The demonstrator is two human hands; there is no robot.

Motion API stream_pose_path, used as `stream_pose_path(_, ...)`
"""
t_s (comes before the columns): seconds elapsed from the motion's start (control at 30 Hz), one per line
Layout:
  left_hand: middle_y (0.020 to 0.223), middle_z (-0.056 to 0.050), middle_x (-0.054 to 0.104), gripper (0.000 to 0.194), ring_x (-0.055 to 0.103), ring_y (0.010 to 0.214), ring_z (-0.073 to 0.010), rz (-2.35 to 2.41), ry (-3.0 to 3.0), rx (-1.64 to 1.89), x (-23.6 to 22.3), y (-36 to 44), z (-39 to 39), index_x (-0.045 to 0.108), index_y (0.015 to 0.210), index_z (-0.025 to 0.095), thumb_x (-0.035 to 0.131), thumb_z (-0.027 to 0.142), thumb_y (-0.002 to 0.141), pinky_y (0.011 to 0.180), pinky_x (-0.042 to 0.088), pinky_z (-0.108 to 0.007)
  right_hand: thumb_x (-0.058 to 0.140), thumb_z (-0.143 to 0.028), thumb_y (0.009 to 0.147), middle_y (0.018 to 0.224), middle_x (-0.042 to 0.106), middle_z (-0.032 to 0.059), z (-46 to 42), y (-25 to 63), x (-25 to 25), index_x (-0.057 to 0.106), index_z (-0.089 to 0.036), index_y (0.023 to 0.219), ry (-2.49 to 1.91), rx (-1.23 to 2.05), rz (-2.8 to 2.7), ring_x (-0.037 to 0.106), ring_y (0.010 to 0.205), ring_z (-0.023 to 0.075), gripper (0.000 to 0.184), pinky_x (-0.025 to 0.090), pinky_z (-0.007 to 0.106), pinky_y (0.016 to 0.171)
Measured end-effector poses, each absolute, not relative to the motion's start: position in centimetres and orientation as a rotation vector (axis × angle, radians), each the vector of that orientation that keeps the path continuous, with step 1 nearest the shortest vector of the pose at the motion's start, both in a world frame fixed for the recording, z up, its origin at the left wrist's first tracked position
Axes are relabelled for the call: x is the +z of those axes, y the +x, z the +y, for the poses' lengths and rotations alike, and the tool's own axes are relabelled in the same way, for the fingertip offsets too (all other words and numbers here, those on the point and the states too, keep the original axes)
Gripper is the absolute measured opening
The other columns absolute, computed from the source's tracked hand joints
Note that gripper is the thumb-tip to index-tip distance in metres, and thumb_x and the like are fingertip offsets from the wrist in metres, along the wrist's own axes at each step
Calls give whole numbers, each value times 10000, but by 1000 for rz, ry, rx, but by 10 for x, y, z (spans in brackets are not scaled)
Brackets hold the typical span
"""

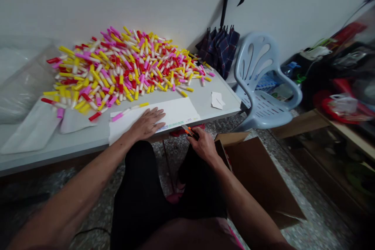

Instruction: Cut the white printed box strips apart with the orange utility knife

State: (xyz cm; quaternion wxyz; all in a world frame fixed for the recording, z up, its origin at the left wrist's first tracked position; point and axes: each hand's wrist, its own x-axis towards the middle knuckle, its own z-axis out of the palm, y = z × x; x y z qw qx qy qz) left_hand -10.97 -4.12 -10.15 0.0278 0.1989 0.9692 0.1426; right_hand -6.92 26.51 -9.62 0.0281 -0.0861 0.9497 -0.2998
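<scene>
My left hand (148, 124) lies flat, fingers spread, on a white printed sheet (175, 112) at the front edge of the grey table (88, 138). My right hand (202, 145) is closed around an orange utility knife (187, 130), its tip at the sheet's front edge just below the table's lip. Behind the sheet lies a big heap of yellow, red, pink and white capped tubes (123, 68). One pink-and-yellow tube (129, 111) rests loose on the sheet.
An open cardboard box (258, 175) stands on the floor to my right. A pale blue plastic chair (260, 86) and a folded umbrella (222, 43) are beyond the table's right end. Clear plastic bags (20, 82) lie at left. A small paper scrap (217, 100) sits near the corner.
</scene>
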Motion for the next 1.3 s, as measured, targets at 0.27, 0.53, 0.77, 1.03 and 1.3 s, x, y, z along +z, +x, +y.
stream_pose_path(0.27,1703,-66,363,656,239,1619,-285,2985,678,417,-103,-130,6,482,1582,212,337,590,1067,1328,159,-521,739,-326,906,1147,766,73,287,-79,-93,712,-235,1199,-259,-832,2999,705,1022,261,307,487,338,875)
stream_pose_path(0.53,1698,-51,377,662,245,1617,-277,2998,683,411,-104,-128,1,487,1578,216,321,607,1070,1328,168,-513,741,-311,902,1089,764,75,284,-65,-112,713,-220,1152,-290,-961,3007,707,977,258,267,494,346,868)
stream_pose_path(0.77,1705,-56,365,657,233,1620,-273,2981,678,409,-100,-128,3,481,1581,206,325,593,1073,1332,148,-511,735,-329,899,1103,763,68,278,-63,-108,711,-246,1158,-245,-868,3029,709,993,268,272,487,345,837)
stream_pose_path(1.03,1703,-53,368,642,244,1617,-270,2987,655,410,-98,-127,4,482,1578,225,315,591,1077,1327,165,-512,740,-310,899,1117,763,61,270,-55,-108,712,-240,1166,-248,-962,2998,712,1000,263,278,488,337,832)
stream_pose_path(1.3,1703,-60,367,647,252,1613,-279,2995,664,382,-101,-128,3,481,1580,207,327,585,1078,1326,164,-510,729,-325,899,1101,765,45,260,-58,-107,707,-264,1149,-240,-928,2990,711,993,258,258,484,339,837)
